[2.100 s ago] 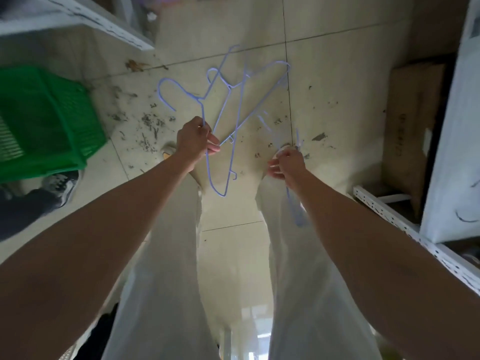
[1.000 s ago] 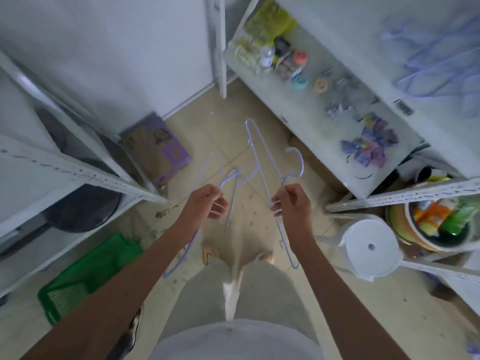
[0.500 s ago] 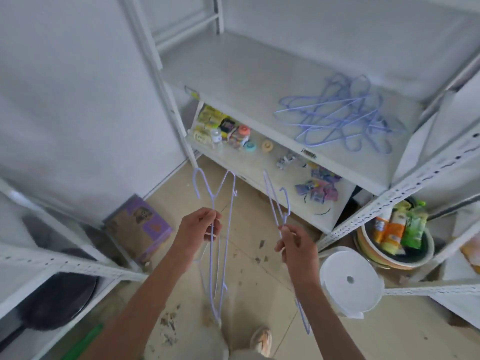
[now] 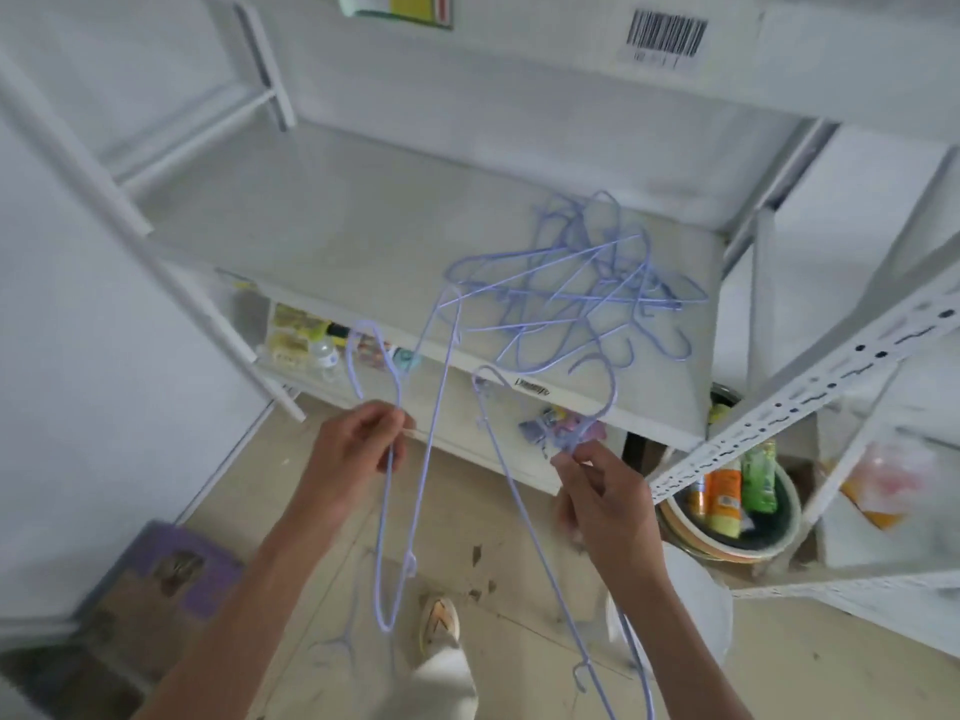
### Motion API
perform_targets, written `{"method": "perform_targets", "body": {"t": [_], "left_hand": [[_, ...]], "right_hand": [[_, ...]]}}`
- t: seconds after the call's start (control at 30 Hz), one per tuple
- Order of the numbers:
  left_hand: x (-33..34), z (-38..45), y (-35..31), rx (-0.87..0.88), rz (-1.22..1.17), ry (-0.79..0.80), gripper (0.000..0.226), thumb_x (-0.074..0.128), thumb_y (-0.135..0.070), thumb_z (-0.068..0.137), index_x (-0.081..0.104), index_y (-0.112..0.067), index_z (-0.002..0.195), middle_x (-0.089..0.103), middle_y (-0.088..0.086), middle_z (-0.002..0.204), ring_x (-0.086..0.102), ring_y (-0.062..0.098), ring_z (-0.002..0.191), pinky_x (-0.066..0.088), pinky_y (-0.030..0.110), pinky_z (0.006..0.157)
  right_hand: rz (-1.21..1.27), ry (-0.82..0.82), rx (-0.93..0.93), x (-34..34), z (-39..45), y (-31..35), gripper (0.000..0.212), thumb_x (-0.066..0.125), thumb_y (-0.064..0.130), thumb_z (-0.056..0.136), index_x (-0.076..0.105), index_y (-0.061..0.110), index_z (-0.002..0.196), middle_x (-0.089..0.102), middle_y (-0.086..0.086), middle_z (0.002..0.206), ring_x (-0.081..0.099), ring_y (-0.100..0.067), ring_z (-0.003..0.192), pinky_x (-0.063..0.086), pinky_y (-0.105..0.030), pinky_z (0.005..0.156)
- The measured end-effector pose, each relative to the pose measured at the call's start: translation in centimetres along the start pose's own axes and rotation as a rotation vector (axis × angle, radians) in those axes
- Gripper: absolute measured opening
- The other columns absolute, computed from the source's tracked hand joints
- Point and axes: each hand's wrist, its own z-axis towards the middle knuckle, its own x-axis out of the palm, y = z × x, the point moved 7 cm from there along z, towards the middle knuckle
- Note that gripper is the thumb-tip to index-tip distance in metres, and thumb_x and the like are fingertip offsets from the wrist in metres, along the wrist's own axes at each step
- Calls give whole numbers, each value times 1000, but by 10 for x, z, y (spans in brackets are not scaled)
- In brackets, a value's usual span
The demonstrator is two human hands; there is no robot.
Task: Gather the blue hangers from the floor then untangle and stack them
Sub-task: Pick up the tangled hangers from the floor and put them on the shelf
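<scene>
Head view is showing two bare hands holding thin blue hangers in front of a white shelf (image 4: 322, 236). Fingers (image 4: 387, 426) of the left hand (image 4: 353, 454) are pinching shut on the neck of one blue hanger (image 4: 423, 459), just under its hook. That hanger is hanging down long and narrow below the hand, toward the floor (image 4: 519, 641). Fingers (image 4: 569, 462) of the right hand (image 4: 602, 506) are pinching the neck of a second blue hanger (image 4: 524, 517), and its hook is sticking up above them. Its wire is running down past the wrist. A tangled pile of blue hangers (image 4: 576, 288) is lying on the shelf, just beyond both hands. A white shoe (image 4: 440, 623) is standing on the floor below.
</scene>
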Motion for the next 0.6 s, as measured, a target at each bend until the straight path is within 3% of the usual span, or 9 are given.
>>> {"method": "perform_targets", "body": {"t": [0.13,0.37,0.47,0.6], "left_hand": [[7,82,-53,189,10,56,23,60,-29,95,73,-16,83,59,0,56,50,13,48,42,18,51],[72,229,-94,385,354,214,16,68,-24,93,71,-23,77,73,-7,64,66,10,55,55,26,61],[101,279,-95,437,573,218,19,71,-31,90,72,-15,79,75,-2,67,74,20,65,59,42,69],[137,326,-89,433,757,178,27,68,-41,83,74,-16,76,76,-3,69,74,14,70,56,39,68]], "right_hand": [[171,-72,-60,-20,58,23,27,57,16,107,63,14,81,63,-9,52,50,-15,43,38,-19,46],[414,-295,22,-54,153,-7,27,50,19,109,61,9,87,64,-11,55,52,-19,43,37,-24,47],[466,-292,101,-60,196,-26,28,47,17,111,61,12,87,62,-5,53,51,-17,45,35,-30,54],[630,-218,157,-72,252,-46,38,44,15,113,66,18,82,64,3,57,58,-10,49,44,-23,52]]}}
